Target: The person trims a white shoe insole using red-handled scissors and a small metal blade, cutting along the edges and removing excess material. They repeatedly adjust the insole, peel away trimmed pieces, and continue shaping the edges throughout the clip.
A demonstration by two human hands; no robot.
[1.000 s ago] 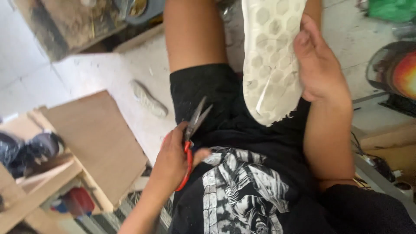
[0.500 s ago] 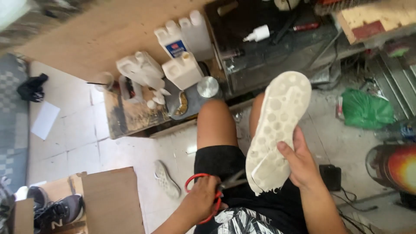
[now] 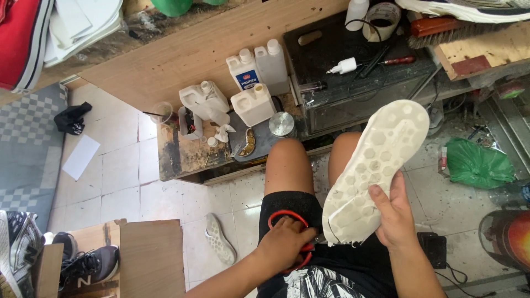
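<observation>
A white shoe sole (image 3: 375,174) is held up over the lap by the right hand (image 3: 396,216); its long axis runs on a diagonal, from the ragged heel end low beside the hand up to the rounded toe end at the upper right, over the right knee. The fingers (image 3: 383,200) are wrapped around the lower edge of the sole, with the thumb laid across its face, so the grip is closed on the sole. The sole's surface is moulded in a honeycomb of raised hexagons, matt and off-white, apparently a foam or soft rubber; a plain smooth patch is seen near the heel, and the heel edge is torn and uneven.

The red-handled scissors (image 3: 291,238) are gripped by the left hand (image 3: 286,243), low on the left thigh against the black shorts (image 3: 287,207); the fingers are curled through and over the red loops, and the blades are mostly hidden under the hand, so whether they are parted cannot be told. The scissors lie just left of the sole's ragged heel edge, near it but not touching; the left hand is the nearer to that edge.

Ahead, white plastic bottles (image 3: 251,88) and a small round tin (image 3: 281,124) stand on a stained low wooden bench (image 3: 176,154); a loose insole (image 3: 219,238) lies on the tiled floor (image 3: 121,187).
</observation>
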